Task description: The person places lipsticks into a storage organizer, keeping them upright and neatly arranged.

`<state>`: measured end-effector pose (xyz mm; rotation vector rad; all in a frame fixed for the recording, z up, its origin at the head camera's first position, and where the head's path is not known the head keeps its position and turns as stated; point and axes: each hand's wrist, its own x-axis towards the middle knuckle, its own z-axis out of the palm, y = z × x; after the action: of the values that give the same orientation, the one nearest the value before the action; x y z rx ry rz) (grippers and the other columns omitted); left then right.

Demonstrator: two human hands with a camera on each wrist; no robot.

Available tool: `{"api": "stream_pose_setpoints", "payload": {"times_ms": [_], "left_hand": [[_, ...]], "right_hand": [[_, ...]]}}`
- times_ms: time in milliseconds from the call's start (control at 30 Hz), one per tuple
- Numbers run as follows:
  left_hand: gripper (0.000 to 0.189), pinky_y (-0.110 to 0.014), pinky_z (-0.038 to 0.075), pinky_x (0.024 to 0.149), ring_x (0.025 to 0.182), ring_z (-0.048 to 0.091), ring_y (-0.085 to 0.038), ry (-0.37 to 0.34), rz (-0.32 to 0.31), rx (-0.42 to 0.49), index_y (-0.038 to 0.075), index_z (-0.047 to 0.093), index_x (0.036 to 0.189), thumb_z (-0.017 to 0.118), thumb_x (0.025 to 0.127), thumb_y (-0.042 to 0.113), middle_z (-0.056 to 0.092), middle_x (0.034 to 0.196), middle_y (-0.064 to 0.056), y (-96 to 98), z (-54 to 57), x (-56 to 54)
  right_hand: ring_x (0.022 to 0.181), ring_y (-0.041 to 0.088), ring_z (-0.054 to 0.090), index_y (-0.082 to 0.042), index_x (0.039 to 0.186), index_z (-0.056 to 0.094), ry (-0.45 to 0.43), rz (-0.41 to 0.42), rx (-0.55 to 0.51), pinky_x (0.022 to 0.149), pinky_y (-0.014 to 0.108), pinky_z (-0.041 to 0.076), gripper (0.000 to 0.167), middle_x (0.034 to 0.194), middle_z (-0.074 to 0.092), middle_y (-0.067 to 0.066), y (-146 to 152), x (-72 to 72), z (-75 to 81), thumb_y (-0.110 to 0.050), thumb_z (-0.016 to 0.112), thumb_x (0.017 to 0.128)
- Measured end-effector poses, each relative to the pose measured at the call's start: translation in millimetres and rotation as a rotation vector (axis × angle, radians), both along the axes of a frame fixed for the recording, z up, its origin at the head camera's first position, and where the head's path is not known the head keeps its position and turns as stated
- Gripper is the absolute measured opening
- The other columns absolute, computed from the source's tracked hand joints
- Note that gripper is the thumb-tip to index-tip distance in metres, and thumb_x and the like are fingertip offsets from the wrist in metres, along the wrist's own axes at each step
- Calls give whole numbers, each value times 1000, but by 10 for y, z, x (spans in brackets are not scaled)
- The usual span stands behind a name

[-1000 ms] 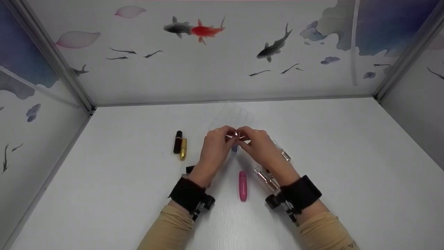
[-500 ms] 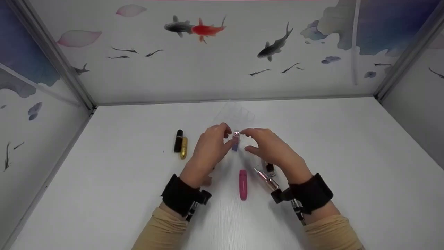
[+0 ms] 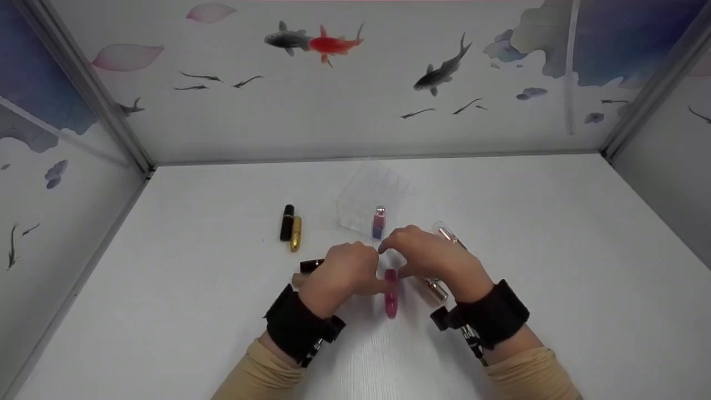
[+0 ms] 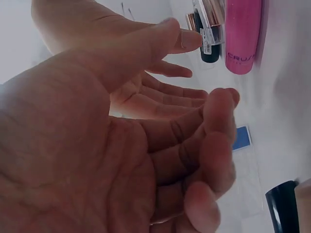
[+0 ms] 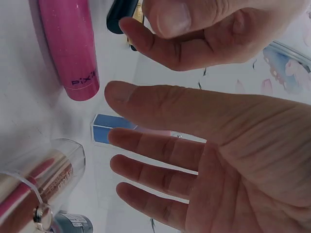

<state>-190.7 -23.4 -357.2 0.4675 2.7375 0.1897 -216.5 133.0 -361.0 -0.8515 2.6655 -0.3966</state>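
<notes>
A bright pink tube lies on the white table between the hands, small lettering near its end in both wrist views. My left hand hovers beside it with loosely bent fingers, its thumb overlapping the tube in the head view. My right hand hovers to the tube's right, fingers and thumb apart, holding nothing. Beyond them, a pink-and-blue lipstick stands upright at the near corner of a clear plastic organizer. Under the right hand lies a clear-cased lipstick, partly hidden in the head view.
To the left lie a black lipstick tube and a gold one, side by side. A black-and-gold tube pokes out behind the left hand. Another clear-capped tube lies past the right hand. Printed panels wall in the table.
Both hands have let go of the pink-and-blue lipstick, which now stands at the organizer. They have come back toward the person, to either side of the pink tube.
</notes>
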Motion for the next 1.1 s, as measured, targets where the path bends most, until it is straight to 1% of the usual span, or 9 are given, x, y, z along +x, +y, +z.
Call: {"api": "stream_pose_setpoints", "payload": {"times_ms": [167, 233, 367, 433, 533, 633, 833, 967, 1100], "left_hand": [[48, -35, 51, 72, 71, 56, -17, -59, 23, -65, 11, 71, 83, 68, 84, 59, 66, 73, -2, 84, -45, 62], [48, -36, 53, 75, 73, 58, -17, -55, 18, -77, 12, 71, 81, 68, 83, 60, 66, 73, -2, 118, -73, 76], [44, -39, 54, 83, 80, 58, -18, -28, -2, -91, 15, 70, 86, 69, 83, 59, 66, 81, -3, 161, -139, 89], [40, -40, 55, 81, 80, 59, -19, -20, -8, -98, 14, 68, 83, 70, 83, 54, 66, 82, -3, 167, -166, 89], [36, -38, 54, 73, 76, 59, -20, -4, -17, -102, 14, 63, 73, 70, 84, 47, 63, 76, -2, 152, -196, 79], [36, -34, 50, 63, 69, 57, -19, -7, -11, -68, 13, 60, 68, 73, 82, 43, 58, 67, -1, 117, -201, 59], [38, -28, 40, 55, 61, 51, -17, -18, 13, 54, 12, 56, 63, 78, 82, 36, 50, 58, 1, 39, -166, -4], [44, -28, 36, 53, 58, 47, -18, 61, 14, 146, 11, 53, 59, 75, 86, 37, 45, 55, 0, -13, -130, -31], [45, -26, 34, 51, 55, 47, -16, 139, 49, 229, 6, 62, 65, 76, 87, 43, 48, 54, 0, -58, -78, -69]], "right_hand": [[111, 27, 61, -6, 116, 73, 3, 65, 36, 101, 42, 51, 42, 116, 70, 12, -24, 1, -47, 6, 80, 77], [104, 25, 62, -6, 113, 73, -3, 77, 44, 97, 40, 53, 40, 111, 69, 11, -29, 5, -61, 8, 78, 76], [92, 20, 60, -5, 105, 73, -7, 93, 41, 87, 37, 53, 35, 100, 68, 9, -29, -1, -87, 10, 76, 74], [87, 19, 60, -5, 98, 74, -8, 103, 27, 84, 35, 53, 29, 94, 69, 7, -26, -11, -101, 11, 74, 74], [84, 16, 60, -6, 91, 75, -10, 115, 3, 80, 31, 53, 24, 88, 71, 5, -19, -29, -121, 11, 73, 76], [81, 13, 61, -8, 89, 77, -24, 114, -20, 78, 28, 53, 24, 85, 72, 2, -17, -49, -136, 12, 72, 77], [73, 9, 55, -11, 88, 78, -59, 92, -60, 72, 25, 52, 24, 80, 72, 0, -16, -95, -172, 10, 72, 80], [73, 9, 57, -10, 89, 78, -38, 80, -70, 73, 26, 53, 22, 81, 72, 0, 3, -114, -190, 9, 72, 81], [74, 11, 57, -8, 89, 74, 26, 78, -78, 74, 28, 54, 17, 81, 70, 2, 21, -123, -181, 8, 71, 84]]}}
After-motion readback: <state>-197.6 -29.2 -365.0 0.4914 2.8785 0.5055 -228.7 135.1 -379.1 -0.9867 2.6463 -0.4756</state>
